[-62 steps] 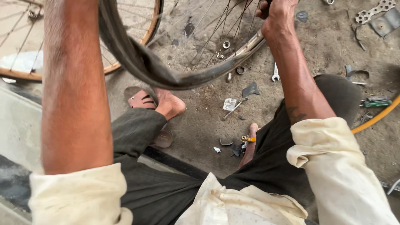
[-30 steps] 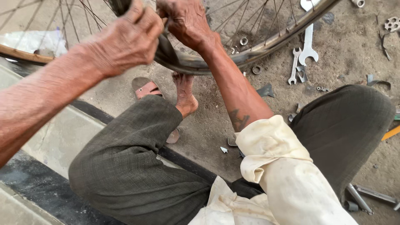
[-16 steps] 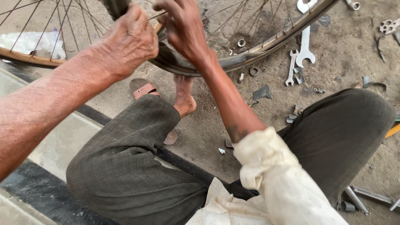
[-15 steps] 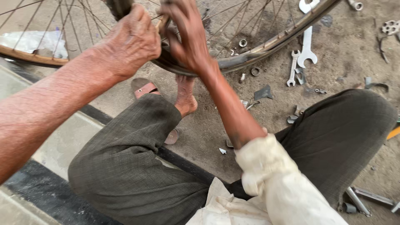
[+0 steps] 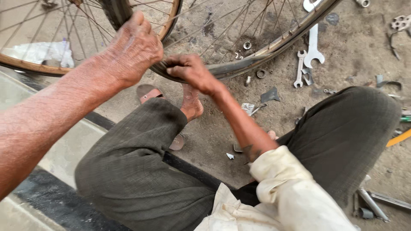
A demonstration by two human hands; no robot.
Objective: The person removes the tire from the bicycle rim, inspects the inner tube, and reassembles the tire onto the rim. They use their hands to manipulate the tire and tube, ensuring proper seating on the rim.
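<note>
Your left hand (image 5: 132, 49) is clamped over the black rubber tyre (image 5: 115, 13) right where it meets the metal bicycle wheel rim (image 5: 257, 57), fingers curled over the top so you can't see the tips. Your right hand (image 5: 190, 70) sits just beside it on the rim, fingers pinched narrow on the tyre's edge. The rim is dull, scuffed steel, curving up to the right from your hands, with thin wire spokes (image 5: 227, 30) fanning away from you. The tyre strip runs upward from your left hand, past the rim of a second wheel (image 5: 25, 68) behind it.

No containers here, everything's loose on the gritty concrete floor (image 5: 351, 55): two flat open-ended spanners (image 5: 310, 47) just beyond the rim, small nuts and washers (image 5: 252, 72) near it. Your bare foot (image 5: 191, 105) rests on a sandal (image 5: 147, 92) directly below your hands.
</note>
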